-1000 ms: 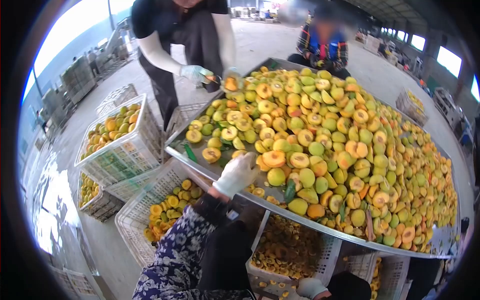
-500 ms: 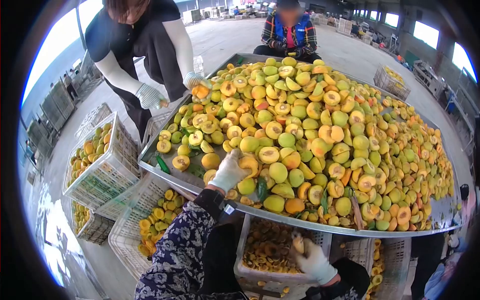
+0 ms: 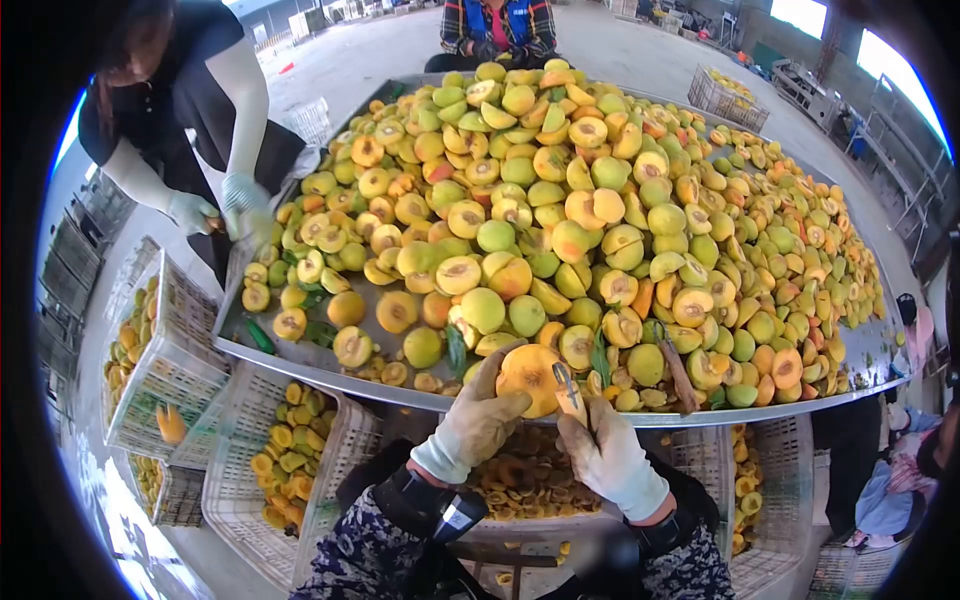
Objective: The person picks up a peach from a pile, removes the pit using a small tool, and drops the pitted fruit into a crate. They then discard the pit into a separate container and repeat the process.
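Observation:
My left hand [image 3: 472, 425], in a pale, stained glove, is closed around a yellow peach half [image 3: 527, 378] above the near rim of the metal table [image 3: 400, 398]. My gloved right hand [image 3: 612, 460] grips a pitting knife [image 3: 571, 403] by its light handle. Its curved metal tip is at the right side of the peach's cut face. Behind both hands lies a large heap of green-yellow peaches [image 3: 484, 310], many halved with stones showing. Below my wrists, a crate holds brown stones and scraps [image 3: 535, 485].
A wooden-handled tool [image 3: 677, 375] rests on the heap's near edge. White crates of peach halves [image 3: 225, 490] stand at the lower left, more at the lower right. One co-worker [image 3: 150, 90] leans over the left corner; another [image 3: 497, 30] sits at the far side.
My left hand has taken a peach half from the heap and drawn it back. My right hand has risen from the scrap crate to meet it. The view has shifted rightward.

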{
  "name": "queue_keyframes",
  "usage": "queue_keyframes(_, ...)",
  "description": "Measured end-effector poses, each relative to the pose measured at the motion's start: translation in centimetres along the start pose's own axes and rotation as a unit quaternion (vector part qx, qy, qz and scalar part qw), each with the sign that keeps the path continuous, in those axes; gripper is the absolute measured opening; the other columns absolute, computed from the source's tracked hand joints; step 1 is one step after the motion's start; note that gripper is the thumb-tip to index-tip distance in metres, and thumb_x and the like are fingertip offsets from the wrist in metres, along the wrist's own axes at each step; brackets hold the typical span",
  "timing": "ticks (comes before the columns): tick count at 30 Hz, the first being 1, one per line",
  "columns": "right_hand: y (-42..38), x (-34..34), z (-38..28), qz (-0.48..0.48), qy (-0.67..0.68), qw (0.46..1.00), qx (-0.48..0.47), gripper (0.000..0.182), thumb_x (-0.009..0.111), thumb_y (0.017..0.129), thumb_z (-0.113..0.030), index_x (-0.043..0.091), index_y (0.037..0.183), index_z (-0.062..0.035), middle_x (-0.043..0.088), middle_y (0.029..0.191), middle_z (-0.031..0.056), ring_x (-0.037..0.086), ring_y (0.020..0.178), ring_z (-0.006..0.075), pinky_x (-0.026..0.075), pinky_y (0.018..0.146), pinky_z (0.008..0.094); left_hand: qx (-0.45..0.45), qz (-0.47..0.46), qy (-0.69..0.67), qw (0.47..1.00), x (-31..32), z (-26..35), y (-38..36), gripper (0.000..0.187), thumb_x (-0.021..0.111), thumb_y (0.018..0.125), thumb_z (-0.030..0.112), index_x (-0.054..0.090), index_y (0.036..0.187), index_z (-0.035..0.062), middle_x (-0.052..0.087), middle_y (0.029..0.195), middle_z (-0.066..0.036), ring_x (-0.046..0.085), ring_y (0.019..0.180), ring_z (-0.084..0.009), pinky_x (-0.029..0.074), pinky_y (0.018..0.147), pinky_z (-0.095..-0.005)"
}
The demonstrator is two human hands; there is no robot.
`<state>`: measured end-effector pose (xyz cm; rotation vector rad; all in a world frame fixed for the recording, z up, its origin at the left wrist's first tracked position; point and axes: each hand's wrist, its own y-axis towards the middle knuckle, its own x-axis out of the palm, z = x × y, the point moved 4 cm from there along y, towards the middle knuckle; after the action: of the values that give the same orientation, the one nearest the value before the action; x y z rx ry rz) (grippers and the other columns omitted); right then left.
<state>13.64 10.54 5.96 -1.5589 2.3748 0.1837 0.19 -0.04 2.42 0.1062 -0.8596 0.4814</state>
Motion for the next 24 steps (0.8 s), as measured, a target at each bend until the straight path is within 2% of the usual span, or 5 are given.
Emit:
queue_keyframes(1,0.1,-0.1,0.3,-0.003,-0.005,1.0,0.008,0.024,0.059,0.095,-0.02,0.048,0.094,0.001,0.058,0.067,0.014,0.058,0.056,0.0282,0.045,0.051,0.0377,-0.003,0.002,-0.009,1.0,0.0,-0.5,0.2,0.064,0.056,0.087,-0.006,0.029,0.145,0.0039,0.045,0.138,-0.012,0.047,0.129,-0.025,0.043,0.106,-0.0374)
queue_keyframes(4,1.1,-0.5,0.0,0.064,-0.164,0.983,-0.059,0.022,0.059,0.093,-0.018,0.049,0.093,0.0015,0.057,0.067,0.0238,0.059,0.066,0.0446,0.046,0.055,0.0462,0.01,0.02,0.018,1.0,0.4,-0.7,1.3,0.066,0.058,0.087,-0.004,0.028,0.145,0.0036,0.046,0.136,-0.012,0.048,0.126,-0.0229,0.042,0.106,-0.0358)
queue_keyframes(11,2.0,0.3,0.1,0.078,-0.285,0.955,-0.038,0.021,0.061,0.089,-0.015,0.047,0.092,-0.0001,0.058,0.065,0.0212,0.061,0.062,0.0413,0.049,0.054,0.0469,0.075,0.023,0.188,0.979,0.5,-0.4,2.0,0.068,0.056,0.086,0.001,0.024,0.146,0.0006,0.046,0.134,-0.011,0.048,0.119,-0.0183,0.041,0.101,-0.0308)
queue_keyframes(21,1.6,1.0,0.2,-0.045,-0.29,0.953,-0.072,0.024,0.06,0.09,-0.021,0.048,0.089,-0.0005,0.057,0.064,0.0202,0.061,0.061,0.0399,0.049,0.054,0.0464,-0.072,-0.022,0.265,0.961,0.0,3.1,1.8,0.067,0.059,0.077,-0.002,0.036,0.139,-0.0022,0.047,0.13,-0.009,0.045,0.122,-0.0165,0.037,0.104,-0.0287)
queue_keyframes(24,1.5,1.1,0.4,-0.067,-0.265,0.959,-0.075,0.026,0.059,0.091,-0.024,0.048,0.089,0.0,0.056,0.066,0.022,0.06,0.064,0.0416,0.048,0.056,0.0474,-0.068,-0.05,0.336,0.938,-0.2,3.3,2.1,0.063,0.06,0.08,0.001,0.036,0.138,-0.0035,0.051,0.122,-0.01,0.051,0.109,-0.014,0.044,0.092,-0.0256)
